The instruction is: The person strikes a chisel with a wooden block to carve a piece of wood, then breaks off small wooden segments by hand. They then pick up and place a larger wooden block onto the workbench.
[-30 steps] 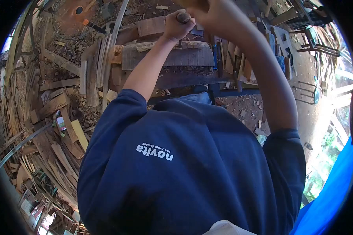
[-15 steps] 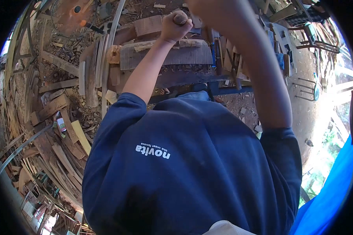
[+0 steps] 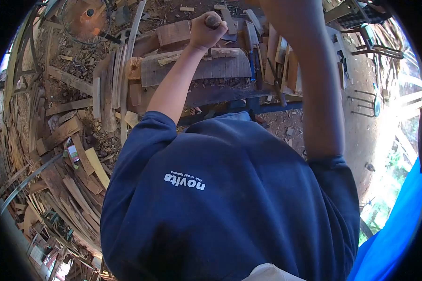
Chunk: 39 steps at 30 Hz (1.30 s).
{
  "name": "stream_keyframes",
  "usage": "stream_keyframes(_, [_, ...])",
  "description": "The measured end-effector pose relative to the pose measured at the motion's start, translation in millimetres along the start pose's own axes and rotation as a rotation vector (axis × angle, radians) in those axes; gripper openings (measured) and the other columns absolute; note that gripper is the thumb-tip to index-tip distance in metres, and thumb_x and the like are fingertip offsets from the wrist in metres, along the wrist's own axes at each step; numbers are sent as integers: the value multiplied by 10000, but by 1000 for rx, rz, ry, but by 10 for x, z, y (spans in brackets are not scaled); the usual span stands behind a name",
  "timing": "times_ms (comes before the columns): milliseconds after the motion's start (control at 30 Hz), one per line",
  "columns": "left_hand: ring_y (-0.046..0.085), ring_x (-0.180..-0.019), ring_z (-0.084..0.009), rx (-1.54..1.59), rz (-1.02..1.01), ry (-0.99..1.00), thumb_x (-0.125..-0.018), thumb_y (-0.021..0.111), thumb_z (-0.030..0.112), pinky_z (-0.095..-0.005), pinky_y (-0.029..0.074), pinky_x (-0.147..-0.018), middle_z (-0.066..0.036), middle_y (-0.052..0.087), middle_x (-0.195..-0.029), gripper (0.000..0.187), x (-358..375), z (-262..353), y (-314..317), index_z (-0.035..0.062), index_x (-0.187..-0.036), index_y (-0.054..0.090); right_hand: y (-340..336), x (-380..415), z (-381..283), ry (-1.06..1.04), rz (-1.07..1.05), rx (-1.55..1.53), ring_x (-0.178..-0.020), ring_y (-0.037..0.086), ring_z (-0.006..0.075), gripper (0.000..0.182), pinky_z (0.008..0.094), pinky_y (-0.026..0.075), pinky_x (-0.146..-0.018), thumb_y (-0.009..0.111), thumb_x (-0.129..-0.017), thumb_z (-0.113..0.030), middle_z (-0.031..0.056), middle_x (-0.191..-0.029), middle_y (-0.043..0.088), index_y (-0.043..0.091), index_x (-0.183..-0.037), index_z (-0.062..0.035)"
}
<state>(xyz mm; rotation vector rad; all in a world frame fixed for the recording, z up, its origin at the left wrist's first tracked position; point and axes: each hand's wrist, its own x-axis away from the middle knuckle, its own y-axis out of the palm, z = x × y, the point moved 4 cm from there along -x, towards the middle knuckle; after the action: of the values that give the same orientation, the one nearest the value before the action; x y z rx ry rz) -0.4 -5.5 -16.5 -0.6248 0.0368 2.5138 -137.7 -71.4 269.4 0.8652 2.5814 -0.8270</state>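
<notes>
My left hand (image 3: 207,33) is closed in a fist around the upright handle of a chisel (image 3: 213,20), whose round wooden end points up at me. A short dark piece of its shaft shows under the fist, at the chipped strip along a curved grey wooden plank (image 3: 197,68). My right arm is raised close to the camera. Only the near part of my right hand (image 3: 286,11) shows at the top edge; its fingers, and anything in them, are out of the frame.
The plank lies on a dark wooden bench (image 3: 211,96). Loose wood pieces (image 3: 279,56) and a slim tool (image 3: 275,82) lie to its right. Stacked boards (image 3: 115,84) stand at left, a round fan-like guard (image 3: 86,21) behind them. Chairs (image 3: 373,44) are at far right.
My right arm has swung slightly to the right, uncovering more wood pieces beside the plank. My left hand keeps its grip on the chisel, almost in the same place.
</notes>
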Motion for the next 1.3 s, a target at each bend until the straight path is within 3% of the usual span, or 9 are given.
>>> stream_keyframes(33, [632,-652,-101,16,-16,11,-742,741,140,-294,526,-628,-42,668,-687,131,-24,3,3,41,-761,658,85,57,177,-2,4,1,-680,624,232,291,355,495,-620,657,-885,-174,154,-754,611,499,-1022,28])
stream_keyframes(100, [632,-660,-92,56,9,21,-743,739,133,-286,524,-628,-39,666,-685,130,13,177,37,36,-762,655,498,348,923,272,-420,683,-1040,663,354,505,448,523,-915,600,-831,-394,212,-1144,664,588,-1205,-54])
stream_keyframes(233, [624,-636,-78,23,-15,35,-750,729,113,-264,511,-598,-22,653,-671,120,-36,144,20,29,-752,642,559,514,1204,332,-481,574,-998,669,370,542,435,525,-874,611,-836,-426,234,-1070,679,580,-1197,-23])
stream_keyframes(300, [615,-609,-80,81,-10,-41,-757,723,113,-263,504,-577,-18,642,-652,118,-68,24,21,35,-742,635,409,502,1252,413,-460,273,-761,671,258,529,372,530,-699,683,-835,-399,172,-864,674,577,-1120,34])
stream_keyframes(333, [606,-582,-82,143,11,-114,-763,717,113,-262,497,-556,-15,631,-632,119,-104,-48,22,40,-731,628,291,533,1171,438,-386,152,-940,681,358,567,419,512,-836,675,-815,-419,247,-996,680,576,-1155,23])
stream_keyframes(433, [579,-514,-91,112,39,-66,-762,713,111,-267,480,-507,-11,610,-593,132,-279,-256,18,41,-711,613,131,841,1570,594,-234,191,-944,675,365,569,432,506,-840,667,-823,-418,254,-993,675,571,-1135,48])
stream_keyframes(567, [535,-468,-102,227,-8,-166,-857,657,64,-260,437,-449,-15,551,-557,179,-385,-391,36,64,-703,565,52,1560,2193,804,-280,346,-1016,628,453,570,470,487,-871,628,-843,-448,316,-1049,647,563,-1101,55])
stream_keyframes(733, [538,-462,-99,262,0,-158,-835,675,79,-263,441,-451,-4,555,-547,188,-428,-340,71,63,-680,570,12,2409,2682,991,-300,571,-1000,614,482,504,494,490,-847,653,-835,-423,325,-1012,641,527,-1065,8])
stream_keyframes(1300, [503,-575,-63,83,30,-82,-851,647,58,-256,420,-540,25,521,-615,191,105,171,-29,79,-706,525,390,2962,3731,760,-254,360,-1018,607,493,625,518,502,-872,675,-782,-179,343,-1055,625,376,-1303,-7])
